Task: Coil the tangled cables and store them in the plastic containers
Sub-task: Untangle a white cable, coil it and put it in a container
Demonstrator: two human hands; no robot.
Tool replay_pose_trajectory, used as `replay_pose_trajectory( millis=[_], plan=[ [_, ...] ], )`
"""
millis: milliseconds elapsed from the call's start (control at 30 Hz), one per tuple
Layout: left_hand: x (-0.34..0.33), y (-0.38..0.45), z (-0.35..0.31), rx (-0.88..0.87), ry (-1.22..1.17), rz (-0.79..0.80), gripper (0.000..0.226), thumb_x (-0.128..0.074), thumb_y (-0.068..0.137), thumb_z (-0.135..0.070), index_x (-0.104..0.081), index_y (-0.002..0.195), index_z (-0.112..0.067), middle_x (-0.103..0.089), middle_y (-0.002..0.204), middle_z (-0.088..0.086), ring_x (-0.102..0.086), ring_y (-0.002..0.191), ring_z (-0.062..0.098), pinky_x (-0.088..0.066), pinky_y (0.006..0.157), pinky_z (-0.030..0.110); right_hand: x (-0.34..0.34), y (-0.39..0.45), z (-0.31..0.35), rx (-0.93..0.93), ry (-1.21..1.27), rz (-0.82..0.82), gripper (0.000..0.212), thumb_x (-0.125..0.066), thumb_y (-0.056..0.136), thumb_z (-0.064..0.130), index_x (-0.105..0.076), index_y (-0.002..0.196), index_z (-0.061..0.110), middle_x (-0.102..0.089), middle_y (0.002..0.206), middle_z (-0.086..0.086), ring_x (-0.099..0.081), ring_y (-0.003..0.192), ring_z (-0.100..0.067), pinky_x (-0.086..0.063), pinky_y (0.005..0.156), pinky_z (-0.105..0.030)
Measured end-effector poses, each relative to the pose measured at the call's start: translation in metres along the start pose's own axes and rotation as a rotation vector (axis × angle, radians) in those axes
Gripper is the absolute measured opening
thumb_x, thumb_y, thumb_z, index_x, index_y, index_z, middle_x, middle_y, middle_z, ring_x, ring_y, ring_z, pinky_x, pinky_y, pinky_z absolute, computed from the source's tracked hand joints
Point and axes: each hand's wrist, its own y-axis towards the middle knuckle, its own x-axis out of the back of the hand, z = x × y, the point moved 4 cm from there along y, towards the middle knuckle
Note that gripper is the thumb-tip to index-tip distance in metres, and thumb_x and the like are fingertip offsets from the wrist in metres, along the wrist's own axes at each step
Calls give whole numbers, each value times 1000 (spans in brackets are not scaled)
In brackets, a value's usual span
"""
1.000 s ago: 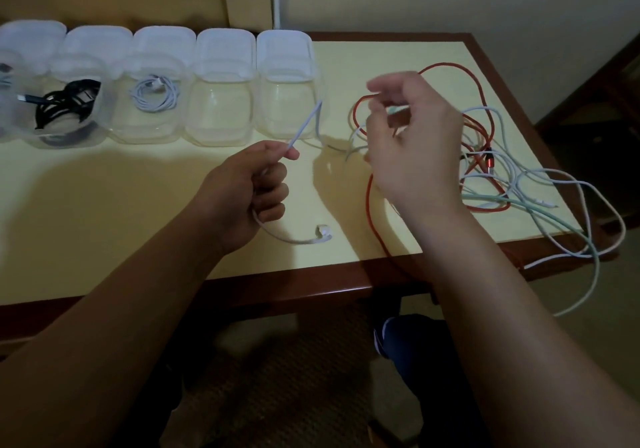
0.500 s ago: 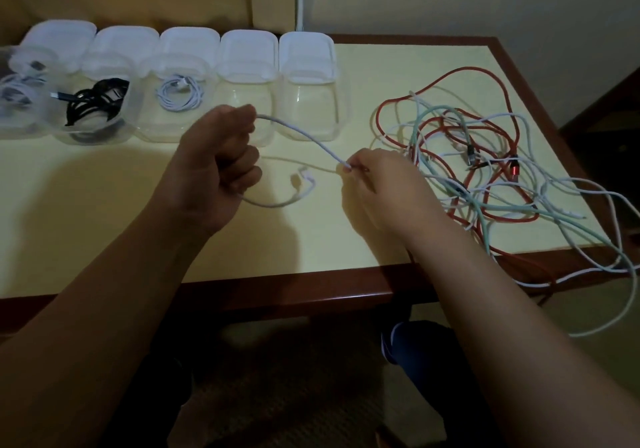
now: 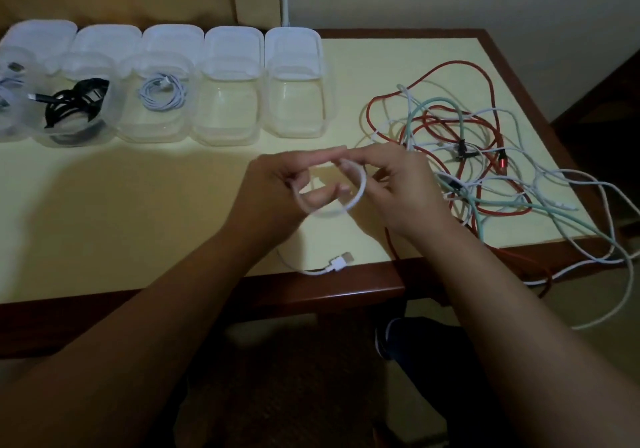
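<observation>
The hands are together now over the tabletop (image 3: 104, 205), and that's the big change: half a second ago they were apart with a straight run of white cable (image 3: 358, 187) stretched between them, and now that run is bent into a first loop. The coil has begun, so this cable looks to be just starting its wind, with most of its length left to gather.

Left hand (image 3: 277, 187): fingers curled, the loop passing round them, so it's acting as the former. Right hand (image 3: 398, 187): fingers pinching the cable at the top of the loop, right against the left fingertips.

The tangle (image 3: 467, 142) lies just right of the right fingers, red, green and white strands trailing off the tabletop edge. The containers (image 3: 294, 108) sit beyond the fingers to the left; the two nearest look unfilled, and those farther left each hold a coil.

The plug (image 3: 341, 262) now rests near the tabletop edge below the left fingers; earlier it dangled between the hands.
</observation>
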Motion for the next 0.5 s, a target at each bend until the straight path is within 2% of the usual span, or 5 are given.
replay_pose_trajectory(
  millis=[167,267,367,433,500],
  plan=[
    [1,4,-8,-119,146,-145,16,-74,94,-10,-80,107,-16,-61,88,4,-57,76,1,-37,69,11,0,0,7,12,-3,-19,15,-69,100,33,-79,111,30,-61,88,38,-53,98,-6,-37,82,-14],
    [7,8,-8,-137,93,-166,10,-76,91,-4,-78,100,-3,-72,100,7,-64,89,-2,-39,77,7,-2,2,-1,-23,-59,29,13,-70,98,32,-79,107,27,-67,92,26,-52,102,-15,-38,84,-23],
    [19,10,-3,78,-41,-213,10,-77,90,-15,-78,96,-7,-76,113,0,-68,95,-5,-45,81,11,-8,4,-13,-67,-170,87,16,-68,94,25,-76,108,24,-66,99,15,-48,106,-20,-38,89,-32],
    [26,11,1,224,-199,-245,12,-76,91,-19,-78,97,-9,-77,111,-6,-66,76,-6,-45,67,13,-10,6,-17,-93,-230,110,22,-64,95,28,-76,112,24,-68,105,10,-48,109,-23,-40,96,-38],
    [36,14,6,302,-319,-284,20,-75,92,-23,-78,104,-7,-76,85,-10,-45,47,1,-33,49,17,-8,7,-19,-118,-277,113,26,-62,99,33,-75,120,24,-71,111,7,-51,113,-24,-42,102,-41]
  ],
)
